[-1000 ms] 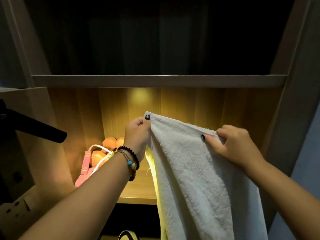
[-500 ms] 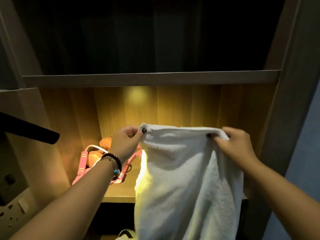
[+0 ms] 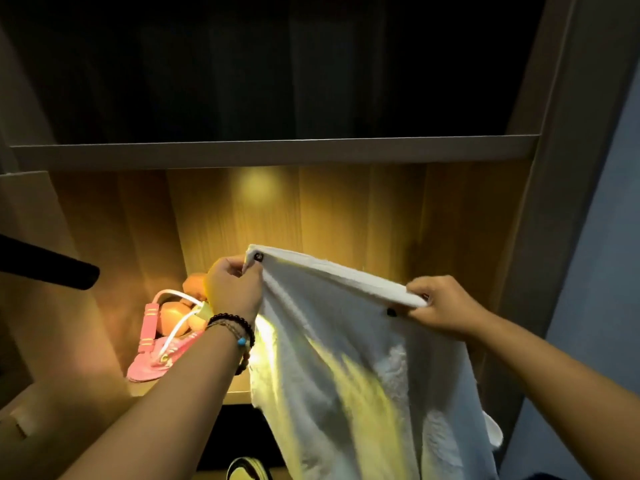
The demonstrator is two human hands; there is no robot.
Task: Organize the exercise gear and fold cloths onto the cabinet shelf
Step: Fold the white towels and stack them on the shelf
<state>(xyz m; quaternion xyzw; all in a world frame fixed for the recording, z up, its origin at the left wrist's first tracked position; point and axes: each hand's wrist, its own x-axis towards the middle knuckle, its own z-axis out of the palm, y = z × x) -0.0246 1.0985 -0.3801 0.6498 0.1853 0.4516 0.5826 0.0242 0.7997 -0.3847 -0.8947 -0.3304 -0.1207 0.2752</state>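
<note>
A white towel (image 3: pixel 363 375) hangs in front of the lit wooden cabinet shelf (image 3: pixel 239 396). My left hand (image 3: pixel 235 289) pinches its upper left corner and my right hand (image 3: pixel 446 306) pinches the upper right edge, so the top edge stretches between them, tilted down to the right. The rest of the cloth drops below the shelf's front edge. On the shelf's left side lies pink exercise gear (image 3: pixel 159 344) with a white cord and orange rounded pieces (image 3: pixel 173 315), partly hidden behind my left wrist.
A dark upper shelf board (image 3: pixel 277 150) runs above the lit compartment. A black bar (image 3: pixel 52 268) juts in from the left. The cabinet's side post (image 3: pixel 540 237) stands at the right. A shoe (image 3: pixel 249 471) shows on the floor below.
The towel's top edge has gone from level to slanting down to the right, with my hands spread a little wider apart. Both hands keep their hold.
</note>
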